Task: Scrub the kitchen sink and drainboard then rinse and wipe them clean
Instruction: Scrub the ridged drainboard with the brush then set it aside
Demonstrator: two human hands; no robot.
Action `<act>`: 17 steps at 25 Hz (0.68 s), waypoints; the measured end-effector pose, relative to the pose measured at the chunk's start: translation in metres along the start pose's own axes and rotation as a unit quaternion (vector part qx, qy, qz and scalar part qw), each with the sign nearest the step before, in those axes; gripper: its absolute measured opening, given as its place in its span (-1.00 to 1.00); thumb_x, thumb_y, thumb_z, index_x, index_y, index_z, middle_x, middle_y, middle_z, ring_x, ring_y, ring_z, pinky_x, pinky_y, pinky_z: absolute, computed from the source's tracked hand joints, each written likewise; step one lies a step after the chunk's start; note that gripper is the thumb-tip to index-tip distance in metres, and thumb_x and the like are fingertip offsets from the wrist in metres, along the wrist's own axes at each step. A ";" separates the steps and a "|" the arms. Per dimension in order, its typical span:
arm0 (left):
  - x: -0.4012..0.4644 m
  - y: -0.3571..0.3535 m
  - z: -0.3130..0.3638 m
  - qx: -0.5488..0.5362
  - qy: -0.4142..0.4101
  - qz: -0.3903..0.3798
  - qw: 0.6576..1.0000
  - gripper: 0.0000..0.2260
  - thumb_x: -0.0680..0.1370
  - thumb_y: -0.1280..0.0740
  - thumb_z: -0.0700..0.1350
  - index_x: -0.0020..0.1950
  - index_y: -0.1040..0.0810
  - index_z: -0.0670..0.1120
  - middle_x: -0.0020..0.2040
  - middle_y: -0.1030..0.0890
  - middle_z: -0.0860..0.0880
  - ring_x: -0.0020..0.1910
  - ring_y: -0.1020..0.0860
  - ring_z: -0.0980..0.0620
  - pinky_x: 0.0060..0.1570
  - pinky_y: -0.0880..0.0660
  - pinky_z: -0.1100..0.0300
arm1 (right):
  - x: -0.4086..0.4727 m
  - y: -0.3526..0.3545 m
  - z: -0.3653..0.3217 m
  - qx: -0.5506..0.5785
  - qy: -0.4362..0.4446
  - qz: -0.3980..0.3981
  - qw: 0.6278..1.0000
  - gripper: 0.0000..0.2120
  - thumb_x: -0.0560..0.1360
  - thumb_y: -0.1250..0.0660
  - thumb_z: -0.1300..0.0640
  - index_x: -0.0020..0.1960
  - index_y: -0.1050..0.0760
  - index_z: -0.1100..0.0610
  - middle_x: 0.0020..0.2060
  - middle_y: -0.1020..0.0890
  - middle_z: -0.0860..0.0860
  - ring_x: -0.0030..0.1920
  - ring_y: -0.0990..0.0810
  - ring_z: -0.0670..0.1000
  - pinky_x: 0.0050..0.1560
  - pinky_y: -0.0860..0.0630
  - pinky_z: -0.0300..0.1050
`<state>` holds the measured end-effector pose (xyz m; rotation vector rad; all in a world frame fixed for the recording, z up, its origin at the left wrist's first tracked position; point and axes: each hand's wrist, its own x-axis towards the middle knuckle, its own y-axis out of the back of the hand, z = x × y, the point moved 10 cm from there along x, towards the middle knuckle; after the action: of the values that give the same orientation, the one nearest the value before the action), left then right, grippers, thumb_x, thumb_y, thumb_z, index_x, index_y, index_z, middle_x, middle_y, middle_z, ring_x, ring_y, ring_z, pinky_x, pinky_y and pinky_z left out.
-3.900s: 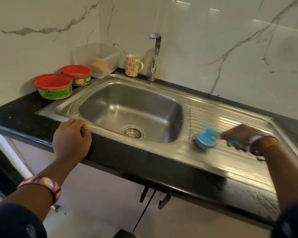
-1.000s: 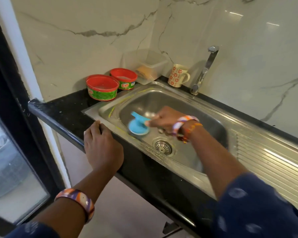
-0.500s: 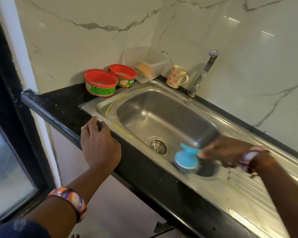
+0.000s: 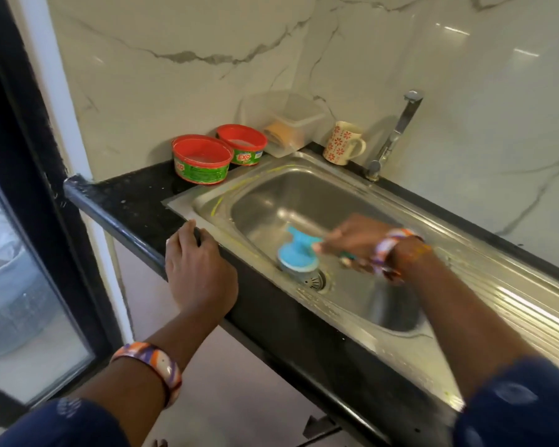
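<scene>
Blue scrub brush (image 4: 296,253) is down inside the steel sink basin (image 4: 304,195), head against the near wall, just left of and partly covering the drain strainer (image 4: 315,280); right hand (image 4: 357,241) grips its handle, fingers curled round it, blurred; handle mostly hidden under the hand. Left hand (image 4: 200,269) rests flat on the black counter edge (image 4: 126,221) at the sink's near-left corner, fingers relaxed, fingertips reaching the steel rim, holding nothing. Ribbed drainboard (image 4: 513,295) runs off to the right of the basin, wet sheen and suds along its near strip; yellowish streaks along the basin's left and back rim.

Containers: two round red-rimmed tubs labelled EXO on the counter behind-left of the sink, touching or nearly so; front tub (image 4: 202,159) and rear tub (image 4: 242,145) both open, pale residue inside, contents otherwise not readable; clear plastic box (image 4: 284,124) against the wall behind them, lid on, something tan or orange inside, cannot tell what; cream mug with red flower print (image 4: 342,143) upright at the sink's back rim, handle to the right, inside not visible.

Steel tap (image 4: 396,133) stands right of the mug, spout tilted up and away from the basin; white marble-pattern wall (image 4: 207,43) behind; dark-framed glass door (image 4: 20,253) at left; patterned bangles on both wrists, dark blue sleeves at bottom corners. Right forearm crosses over the basin's right half and hides part of it.
</scene>
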<state>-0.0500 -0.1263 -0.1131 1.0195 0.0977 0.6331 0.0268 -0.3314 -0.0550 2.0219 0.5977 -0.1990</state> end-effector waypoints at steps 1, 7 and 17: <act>0.000 0.000 0.000 0.001 0.001 -0.005 1.000 -0.64 0.54 -0.23 -0.24 0.33 -0.42 -0.25 0.49 -0.18 -0.16 0.48 -0.08 -0.18 0.45 -0.12 -0.06 | -0.023 0.010 0.033 -0.004 -0.040 0.000 0.999 -0.69 0.44 -0.39 -0.07 -0.21 -0.55 0.20 -0.49 -0.51 -0.03 -0.53 -0.39 -0.13 -0.51 -0.31 -0.31; 0.000 0.002 -0.002 -0.004 0.017 -0.010 1.000 -0.60 0.52 -0.27 -0.23 0.36 -0.39 -0.24 0.47 -0.20 -0.15 0.47 -0.10 -0.18 0.43 -0.15 -0.09 | -0.146 0.033 0.136 0.044 -0.121 0.005 0.992 -0.61 0.40 -0.43 0.03 0.21 -0.52 0.01 -0.49 -0.57 0.04 -0.59 -0.38 -0.15 -0.58 -0.31 -0.35; -0.001 0.000 -0.001 -0.013 0.030 0.001 0.999 -0.51 0.53 -0.20 -0.28 0.47 -0.22 -0.25 0.52 -0.09 -0.17 0.50 0.00 -0.19 0.48 -0.08 -0.09 | -0.011 -0.025 -0.062 -0.074 0.198 0.037 0.977 -0.66 0.59 -0.20 0.15 0.35 -0.41 0.01 -0.47 -0.46 -0.13 -0.56 -0.41 -0.23 -0.46 -0.32 -0.44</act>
<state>-0.0511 -0.1255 -0.1136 0.9759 0.1412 0.6644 -0.0015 -0.2717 -0.0387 1.9440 0.7568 0.2933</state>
